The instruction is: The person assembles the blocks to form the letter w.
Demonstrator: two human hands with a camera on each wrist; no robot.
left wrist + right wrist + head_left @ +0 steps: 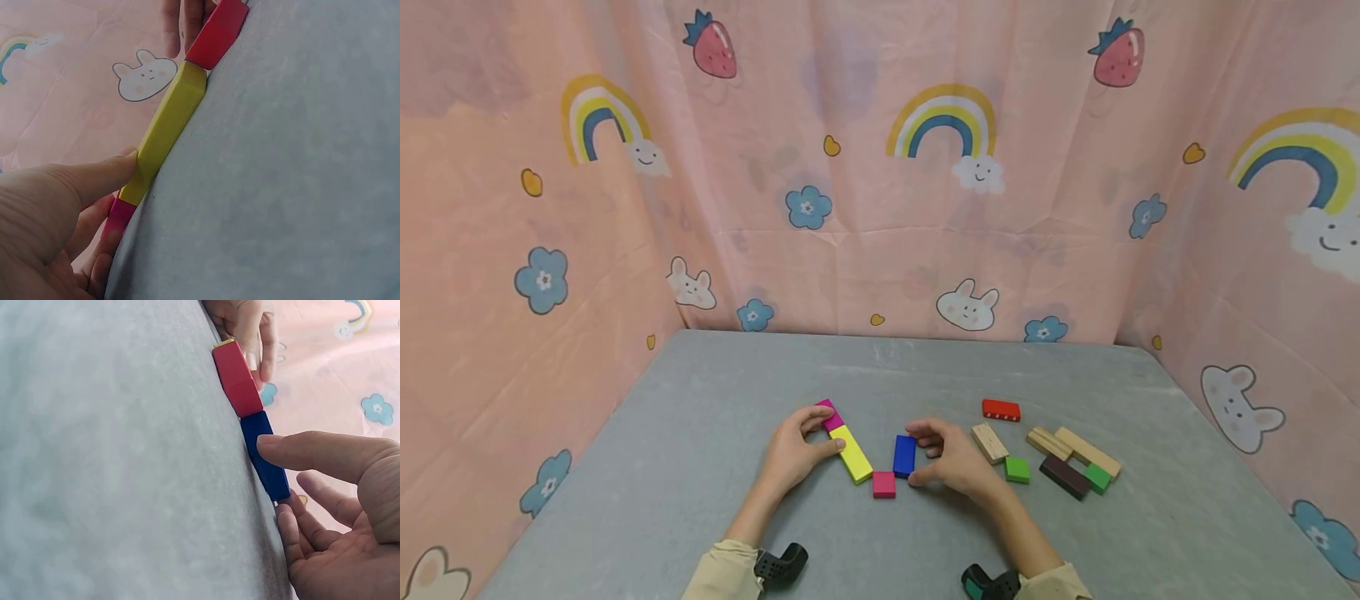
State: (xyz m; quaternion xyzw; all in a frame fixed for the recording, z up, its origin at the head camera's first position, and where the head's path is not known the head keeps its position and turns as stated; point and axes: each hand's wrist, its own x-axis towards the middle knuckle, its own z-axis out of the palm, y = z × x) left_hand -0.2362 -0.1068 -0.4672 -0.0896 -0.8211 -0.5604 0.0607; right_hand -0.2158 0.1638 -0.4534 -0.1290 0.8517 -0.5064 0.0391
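Note:
On the grey table (pixel 662 467) a magenta block (pixel 829 414), a long yellow block (pixel 852 454) and a small pink block (pixel 883 484) lie end to end in a slanted row. My left hand (pixel 829 429) pinches the yellow block near its joint with the magenta one: in the left wrist view the thumb (pixel 115 167) presses the yellow block (pixel 169 125), with the fingers behind. My right hand (pixel 916 455) grips a blue block (pixel 904 456) by its ends, beside the pink block. The right wrist view shows the blue block (pixel 265 459) touching the pink block (pixel 236 378).
Right of my hands lie a red block (pixel 1001 409), three plain wooden blocks (pixel 989 442), two green cubes (pixel 1017 469) and a dark brown block (pixel 1064 477). Pink patterned curtains (pixel 880 208) wall the table on three sides.

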